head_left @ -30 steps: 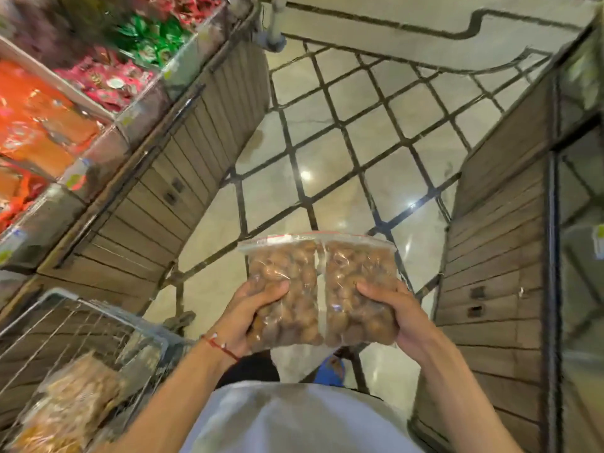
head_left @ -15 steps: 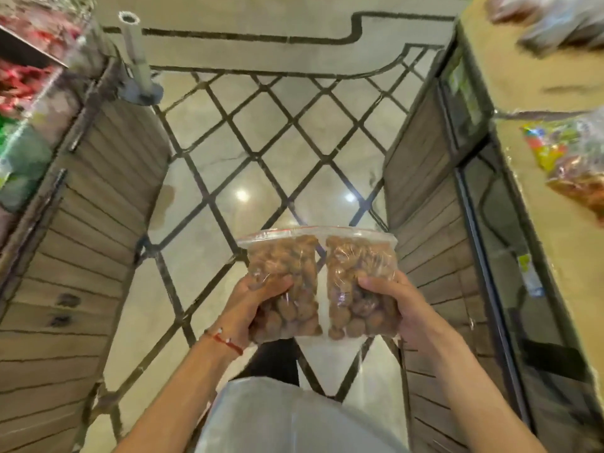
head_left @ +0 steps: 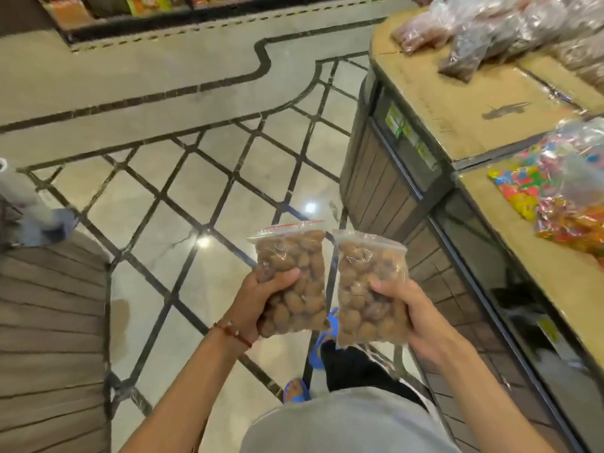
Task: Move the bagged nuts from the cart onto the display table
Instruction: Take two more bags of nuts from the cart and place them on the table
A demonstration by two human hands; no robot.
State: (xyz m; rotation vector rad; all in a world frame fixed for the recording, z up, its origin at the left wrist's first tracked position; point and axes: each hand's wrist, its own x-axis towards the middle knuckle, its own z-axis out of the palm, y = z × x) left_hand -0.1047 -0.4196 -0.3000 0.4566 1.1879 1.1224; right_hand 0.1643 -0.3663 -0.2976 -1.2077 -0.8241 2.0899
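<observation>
Bagged nuts (head_left: pixel 294 256) in the left hand (head_left: pixel 261 302) and a second bag (head_left: pixel 369 273) in the right hand (head_left: pixel 421 325), both gripped, could slip on slick plastic short of the surface (head_left: pixel 457 103).

Your left-hand bag (head_left: pixel 292 256) and right-hand bag (head_left: pixel 369 266) clear glossy plastic, display table (head_left: pixel 457 103) matt cardboard top, wood-slat sides, floor (head_left: pixel 183 191) left of it polished

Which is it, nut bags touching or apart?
Apart. Head view shows floor between the left bag and the right bag.
</observation>
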